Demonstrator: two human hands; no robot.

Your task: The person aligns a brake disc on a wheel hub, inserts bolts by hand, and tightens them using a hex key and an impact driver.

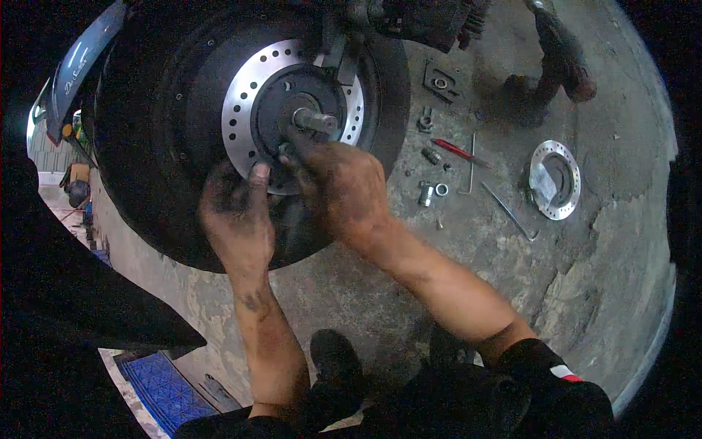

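The left hand [238,212] has its thumb at the drilled brake disc's [237,110] lower edge; the right hand's [347,183] fingers bunch below the axle [319,121]. Whether either pinches anything, I cannot tell. The disc sits against the wheel [153,161]; rightward, a socket [426,194] and a second disc [573,178] lie on concrete floor [497,278].

A short line of pale, slanting script [75,74] is borne by the curved blue-grey body panel [99,40], well to the left of the left hand [239,208] and farther ahead. Behind the right hand [345,183] and to its right, a small white-and-red patch [564,373] is carried on the black sleeve [545,399]; no characters can be read on it.
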